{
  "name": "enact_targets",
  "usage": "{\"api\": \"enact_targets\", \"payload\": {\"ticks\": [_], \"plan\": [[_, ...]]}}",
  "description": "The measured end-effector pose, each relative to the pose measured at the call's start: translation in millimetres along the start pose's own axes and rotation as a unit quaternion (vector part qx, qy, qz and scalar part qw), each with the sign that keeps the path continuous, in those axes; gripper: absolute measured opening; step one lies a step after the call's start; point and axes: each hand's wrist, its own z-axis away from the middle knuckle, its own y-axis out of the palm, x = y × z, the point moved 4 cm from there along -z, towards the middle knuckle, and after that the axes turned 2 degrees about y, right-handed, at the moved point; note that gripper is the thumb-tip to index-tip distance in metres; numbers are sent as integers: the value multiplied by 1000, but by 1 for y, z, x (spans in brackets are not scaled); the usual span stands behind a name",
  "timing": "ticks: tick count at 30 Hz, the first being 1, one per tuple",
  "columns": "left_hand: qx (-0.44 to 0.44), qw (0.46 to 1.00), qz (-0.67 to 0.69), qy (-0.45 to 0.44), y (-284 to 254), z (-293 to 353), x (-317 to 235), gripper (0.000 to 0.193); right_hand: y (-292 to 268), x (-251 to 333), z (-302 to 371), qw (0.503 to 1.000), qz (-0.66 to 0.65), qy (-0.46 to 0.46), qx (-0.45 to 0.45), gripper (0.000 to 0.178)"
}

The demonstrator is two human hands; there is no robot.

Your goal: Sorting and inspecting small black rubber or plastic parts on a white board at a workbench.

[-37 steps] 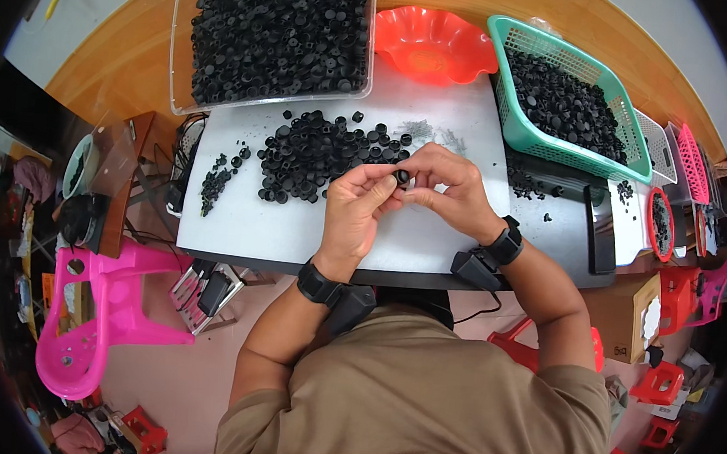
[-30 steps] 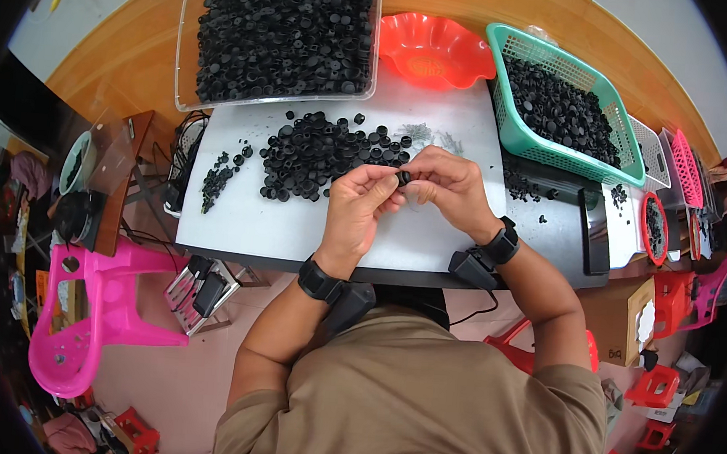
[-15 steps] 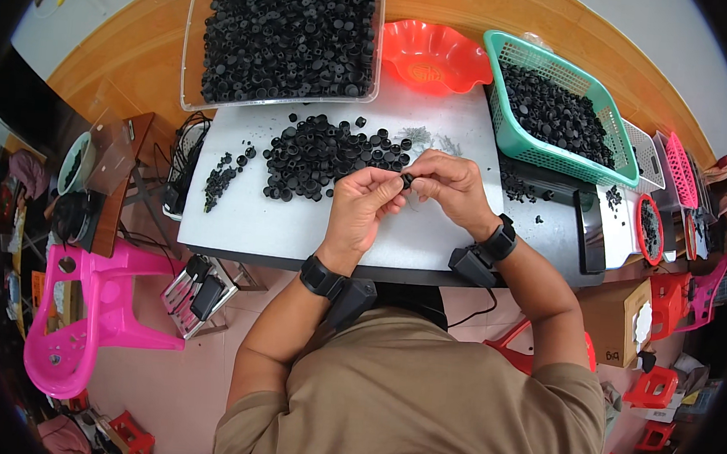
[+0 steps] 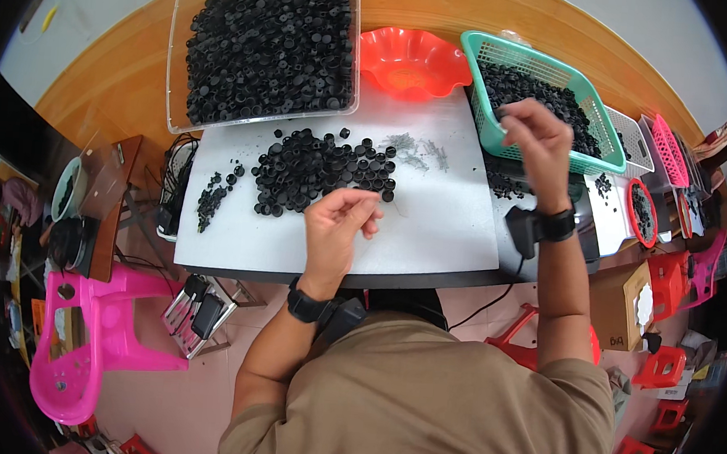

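Note:
My left hand [image 4: 338, 235] is closed above the white tabletop, thumb pressed against the bent fingers. Whether something small sits in that pinch is hidden. Just beyond it lies a loose pile of round black plastic caps [image 4: 312, 173]. Over the near side of the green basket [image 4: 545, 158], my right hand [image 4: 542, 138] is raised and slightly blurred. Its fingertips pinch a small black plastic cap [image 4: 500, 112]. Many small black parts [image 4: 585, 131] fill the basket. A black strap with a box-shaped device is on each wrist.
A clear bin [image 4: 261, 124] heaped with black parts stands at the back left, beside a red wavy-edged dish [image 4: 413, 66]. Grey shavings [image 4: 415, 150] and a smaller black heap [image 4: 211, 198] lie on the white tabletop [image 4: 430, 240]. A pink plastic chair [image 4: 104, 327] stands at left.
The hands have parted from around the small black cap. My right hand has moved up and right to the green basket with it. My left hand has moved slightly left and nearer.

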Motion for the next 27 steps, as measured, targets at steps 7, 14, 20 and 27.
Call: {"api": "enact_targets", "payload": {"ticks": [7,14,20,27], "plan": [[-64,983,-167,50,-34,18,-18,9,-40,-15,-11,978,192,-18,-81,12],[-31,972,-219,80,-39,24,-11,8,78,-29,10,900,324,-116,268,9],[-19,970,-229,84,-38,22,-6,9,93,-64,8,853,430,-73,287,4],[-13,964,-248,100,-38,22,-8,8,89,-51,9,911,324,-49,249,7]]}}
